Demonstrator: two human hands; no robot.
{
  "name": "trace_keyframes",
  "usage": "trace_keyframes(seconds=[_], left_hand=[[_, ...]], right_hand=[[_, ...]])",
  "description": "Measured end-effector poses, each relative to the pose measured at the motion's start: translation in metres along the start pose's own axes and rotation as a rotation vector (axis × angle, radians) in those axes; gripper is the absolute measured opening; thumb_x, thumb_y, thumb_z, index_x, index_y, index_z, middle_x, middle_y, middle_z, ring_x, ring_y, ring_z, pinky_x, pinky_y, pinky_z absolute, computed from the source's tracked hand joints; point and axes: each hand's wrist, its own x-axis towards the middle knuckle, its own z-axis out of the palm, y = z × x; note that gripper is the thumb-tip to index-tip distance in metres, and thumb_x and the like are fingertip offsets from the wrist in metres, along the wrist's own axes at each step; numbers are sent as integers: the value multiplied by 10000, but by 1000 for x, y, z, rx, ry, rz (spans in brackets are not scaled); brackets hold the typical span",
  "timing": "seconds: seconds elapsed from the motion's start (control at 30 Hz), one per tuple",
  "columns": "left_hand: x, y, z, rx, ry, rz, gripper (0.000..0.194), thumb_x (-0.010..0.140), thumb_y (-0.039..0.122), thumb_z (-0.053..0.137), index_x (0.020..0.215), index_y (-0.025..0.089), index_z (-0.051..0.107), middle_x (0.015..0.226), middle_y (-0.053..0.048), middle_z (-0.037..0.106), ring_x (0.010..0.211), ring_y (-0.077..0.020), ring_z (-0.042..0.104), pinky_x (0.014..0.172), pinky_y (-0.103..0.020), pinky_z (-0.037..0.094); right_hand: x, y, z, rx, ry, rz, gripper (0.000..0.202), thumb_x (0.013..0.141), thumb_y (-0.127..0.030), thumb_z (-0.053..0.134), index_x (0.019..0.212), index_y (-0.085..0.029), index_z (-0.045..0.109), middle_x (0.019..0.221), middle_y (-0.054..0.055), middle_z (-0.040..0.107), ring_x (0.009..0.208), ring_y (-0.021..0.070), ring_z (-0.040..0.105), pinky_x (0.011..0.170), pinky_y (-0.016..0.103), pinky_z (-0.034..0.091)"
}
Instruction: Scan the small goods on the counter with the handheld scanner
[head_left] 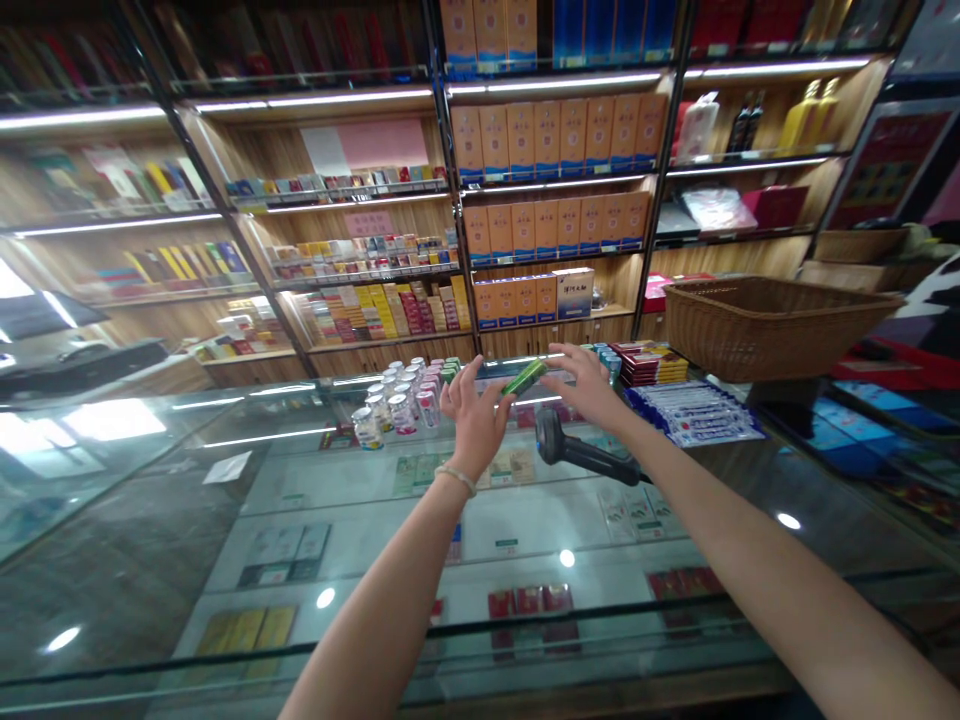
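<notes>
- Green pack [527, 377] between 2 hands, its long axis slanting away rightward.
- Left hand [474, 425] touches its near end, right hand [592, 388] beside its far end; neither grip is clear.

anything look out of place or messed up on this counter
A small white paper slip lies askew, alone, on the left of the clear glass counter, apart from the neatly rowed silver-lidded cans. No spill or damage is visible.
</notes>
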Motion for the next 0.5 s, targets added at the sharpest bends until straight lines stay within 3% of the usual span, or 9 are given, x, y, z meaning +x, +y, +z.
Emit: trace_keyframes(seconds=[0.3, 0.5], left_hand=[[-2, 3, 6, -22, -79, -15, 249, 1008, 338, 539, 1054, 234, 761, 1630, -115, 427, 1484, -332, 358, 1231, -613, 236], [9, -6, -2, 2, -179, 48, 279, 1026, 338, 499, 1107, 247, 749, 1641, -111, 421, 1513, -324, 336, 1236, -633, 197]], right_hand=[[15, -7, -15, -90, -48, -69, 301, 955, -515, 625, 1055, -275, 775, 1527, 71, 552, 1442, 311, 396, 1204, 553, 265], [25, -21, -19, -149, -50, -133, 247, 915, -480, 681, 994, -266, 776, 1541, 64, 537, 1481, 330, 341, 1207, 574, 245]])
